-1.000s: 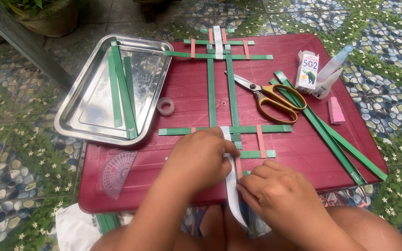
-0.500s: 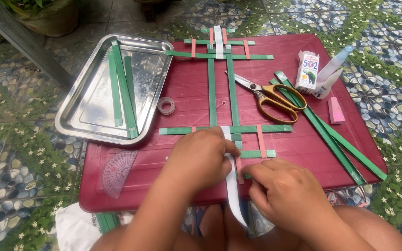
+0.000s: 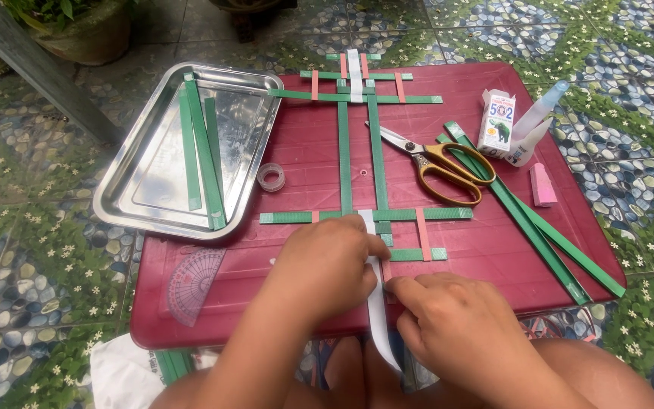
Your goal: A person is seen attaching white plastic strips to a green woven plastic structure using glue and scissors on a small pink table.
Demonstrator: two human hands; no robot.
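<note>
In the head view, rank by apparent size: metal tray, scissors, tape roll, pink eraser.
1. Metal tray, largest by far.
2. Scissors.
3. Pink eraser and clear tape roll look close in size; the eraser seems slightly longer, but I wouldn't rank them firmly.

Illumination is bright, diffuse daylight with no harsh shadows. The steel tray [image 3: 183, 148] shows soft glare across its base, left of the red worktop [image 3: 304, 163]. Only faint shadows sit under the scissors [image 3: 437, 163] on the worktop. Focus is sharp throughout; straight lines bow slightly toward the frame edges.
</note>
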